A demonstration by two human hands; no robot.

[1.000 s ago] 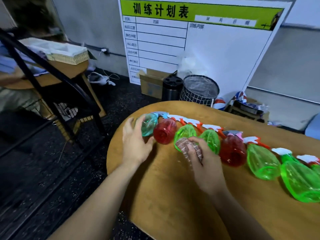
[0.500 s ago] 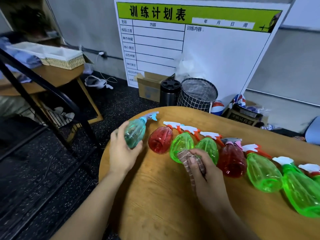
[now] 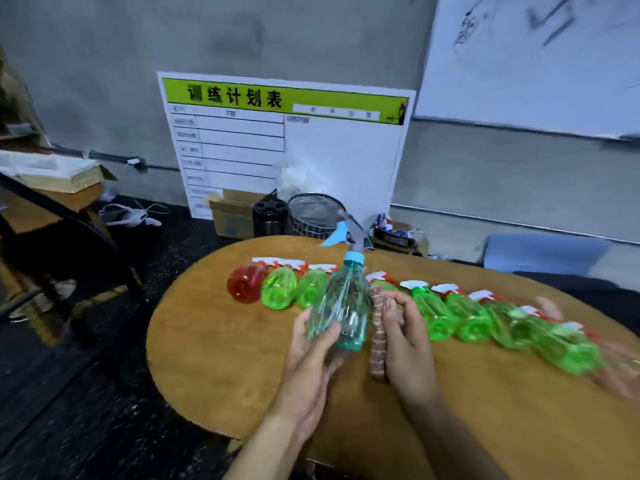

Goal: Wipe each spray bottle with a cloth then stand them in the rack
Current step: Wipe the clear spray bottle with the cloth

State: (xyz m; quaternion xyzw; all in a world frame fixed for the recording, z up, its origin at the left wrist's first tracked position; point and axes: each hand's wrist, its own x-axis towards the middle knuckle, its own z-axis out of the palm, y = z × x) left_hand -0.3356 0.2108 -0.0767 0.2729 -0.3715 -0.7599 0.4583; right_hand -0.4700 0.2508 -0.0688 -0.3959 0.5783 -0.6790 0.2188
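My left hand [image 3: 311,355] grips a teal spray bottle [image 3: 341,306] by its base and holds it nearly upright above the wooden table [image 3: 221,358]. Its blue trigger head points up and away from me. My right hand [image 3: 405,337] holds a brownish cloth [image 3: 377,337] against the bottle's right side. Behind them a row of spray bottles lies on the table: a red bottle [image 3: 246,284] at the left end, then a green bottle [image 3: 278,292] and several more green ones [image 3: 471,317] running right. Part of the row is hidden behind the held bottle and my hands.
A black metal frame [image 3: 69,216] stands at the left, beside the table, with a lined basket [image 3: 52,171] on another table behind it. A schedule board [image 3: 284,150], cardboard box, black can and wire bin [image 3: 315,213] stand past the table's far edge.
My left hand lifted the teal bottle off the left end of the row and brought it upright in front of me. My right hand moved the cloth against it. The view tilted up.
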